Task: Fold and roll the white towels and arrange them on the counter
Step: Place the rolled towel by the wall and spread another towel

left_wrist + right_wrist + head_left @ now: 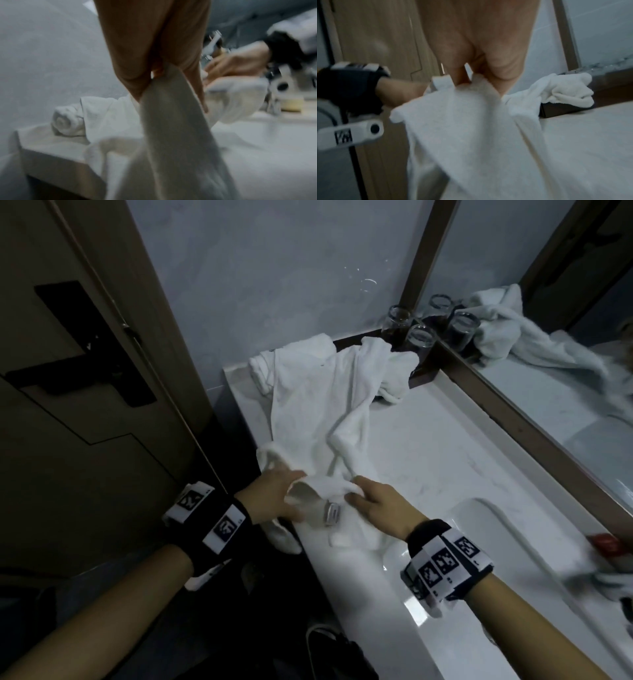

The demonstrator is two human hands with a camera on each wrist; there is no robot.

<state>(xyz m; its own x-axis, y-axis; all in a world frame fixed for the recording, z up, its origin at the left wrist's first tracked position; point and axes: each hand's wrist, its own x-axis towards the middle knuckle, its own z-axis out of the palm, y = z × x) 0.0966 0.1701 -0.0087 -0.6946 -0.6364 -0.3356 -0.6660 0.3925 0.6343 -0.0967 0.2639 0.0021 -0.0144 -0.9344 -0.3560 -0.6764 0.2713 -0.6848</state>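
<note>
1. Head view: we have both hands on the near edge of the white towel (pixel 318 419), which lies crumpled along the counter (pixel 428 446), its near corner hanging over the front edge.
2. Left hand (pixel 274 498) grips the near-left edge, fingers curled round the cloth. Right hand (pixel 373 501) pinches the same edge just beside it. Hands close together, not touching.
3. Rolled towel (pixel 66 123) already sits at the far-left corner against the wall; the loose one overlaps it. Another crumpled towel (pixel 563 92) lies by the tray with the glasses (pixel 419 337).
4. Step in hand, as we judge it: straighten the loose towel for folding.
5. To do it well: slide hands apart to the two corners, tension the edge, lay it flat.
6. Risk: the far end could snag the finished roll or the glasses. Lift clear, don't yank.
7. Wrist views blurred; exact finger placement unclear.
</note>
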